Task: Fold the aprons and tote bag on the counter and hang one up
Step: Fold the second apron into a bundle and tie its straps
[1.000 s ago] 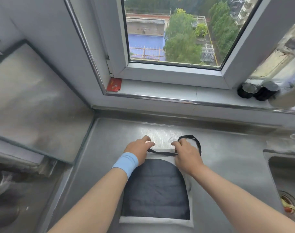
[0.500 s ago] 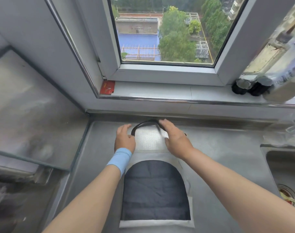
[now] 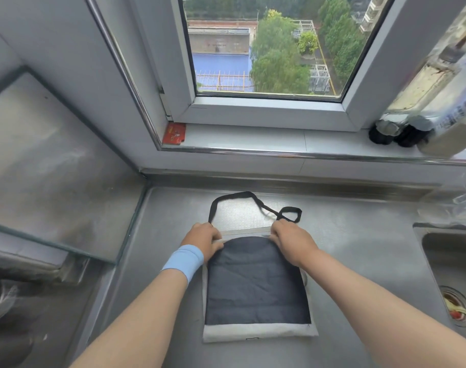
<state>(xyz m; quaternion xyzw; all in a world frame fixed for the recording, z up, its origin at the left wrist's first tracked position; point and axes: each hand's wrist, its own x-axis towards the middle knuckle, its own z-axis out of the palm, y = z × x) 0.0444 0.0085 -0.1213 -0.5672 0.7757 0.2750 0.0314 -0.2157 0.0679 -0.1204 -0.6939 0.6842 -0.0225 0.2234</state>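
Flat on the steel table (image 3: 359, 235): a tote bag (image 3: 255, 285), dark panel up, black strap (image 3: 237, 196) looped beyond its top edge toward the wall. At the top corners, left hand (image 3: 204, 239) and right hand (image 3: 292, 241), fingers (image 3: 216, 237) curled onto the edge, gripping it. Right of these, a sink (image 3: 449, 261); above, a red card (image 3: 174, 133) on the sill.
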